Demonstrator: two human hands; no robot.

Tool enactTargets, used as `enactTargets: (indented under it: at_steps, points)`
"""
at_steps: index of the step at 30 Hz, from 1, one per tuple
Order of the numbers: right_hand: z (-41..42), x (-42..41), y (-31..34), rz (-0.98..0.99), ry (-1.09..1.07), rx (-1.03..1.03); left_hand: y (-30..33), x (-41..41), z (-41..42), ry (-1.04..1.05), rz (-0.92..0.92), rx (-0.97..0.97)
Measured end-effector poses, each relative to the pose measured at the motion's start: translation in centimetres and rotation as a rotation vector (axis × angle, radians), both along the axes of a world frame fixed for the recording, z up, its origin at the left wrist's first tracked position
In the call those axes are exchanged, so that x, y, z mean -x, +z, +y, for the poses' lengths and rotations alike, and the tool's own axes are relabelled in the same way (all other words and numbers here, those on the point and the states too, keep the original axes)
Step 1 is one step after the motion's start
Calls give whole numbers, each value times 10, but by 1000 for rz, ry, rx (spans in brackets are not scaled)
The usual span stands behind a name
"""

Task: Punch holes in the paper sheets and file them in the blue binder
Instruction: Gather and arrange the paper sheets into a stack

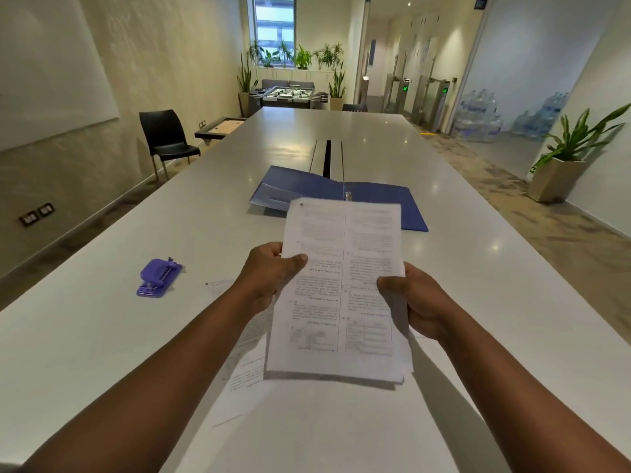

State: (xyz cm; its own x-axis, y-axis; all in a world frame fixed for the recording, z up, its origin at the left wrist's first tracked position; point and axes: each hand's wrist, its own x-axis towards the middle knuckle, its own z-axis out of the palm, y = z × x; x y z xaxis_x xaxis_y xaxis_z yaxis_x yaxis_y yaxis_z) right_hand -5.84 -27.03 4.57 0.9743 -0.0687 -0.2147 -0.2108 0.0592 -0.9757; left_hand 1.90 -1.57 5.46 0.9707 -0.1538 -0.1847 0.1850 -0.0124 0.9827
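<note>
Above table (136, 353) | paper sheets (341, 291) long axis away | both hands gripping

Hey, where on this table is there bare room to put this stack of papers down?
Bare tabletop lies right of your right hand, below the blue binder. Another free patch sits between the purple hole punch and the binder. It is crowded under the held stack, where loose sheets lie by your left hand.

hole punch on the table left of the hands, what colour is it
Purple: the small plastic hole punch, seen in the head view.
</note>
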Motion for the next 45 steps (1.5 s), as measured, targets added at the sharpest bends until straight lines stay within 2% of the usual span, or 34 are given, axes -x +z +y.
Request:
enactTargets:
  at_steps: [4, 6, 11, 14, 18, 20, 23, 26, 30, 34, 39, 45]
  points:
    - [0, 2, -10, 203, -37, -83, -14, 1, -1, -22, 277, 22]
    - [1, 3, -16, 285, -57, -59, -20, 3, 1, -33, 347, -34]
    - [5, 3, -32, 358, -59, 13, -39, 8, -1, -23, 224, -219]
    - [6, 3, -38, 398, -58, 55, -44, 10, -1, -4, 252, -238]
    - [-5, -8, -67, 407, -108, 222, -43, 20, -4, -15, 245, -359]
    - [-15, -16, -83, 408, -89, 232, -44, 22, -3, -55, 256, -348]
    - [4, 2, -47, 332, -122, 237, -48, 20, -2, -64, 138, -330]
    - [15, 12, -22, 131, -160, 271, -39, 23, -6, 8, -37, -272]
    - [23, 15, 15, -137, -292, 249, -11, 22, -10, 109, -219, -82]
    - [25, 21, 46, -317, -280, 142, 24, 30, -9, 105, -377, 87]
    - [22, 27, 40, -358, -199, 68, 31, 43, -9, 126, -485, 170]
    - [27, 32, 20, -331, -160, 130, 9, 51, -7, 154, -471, 44]
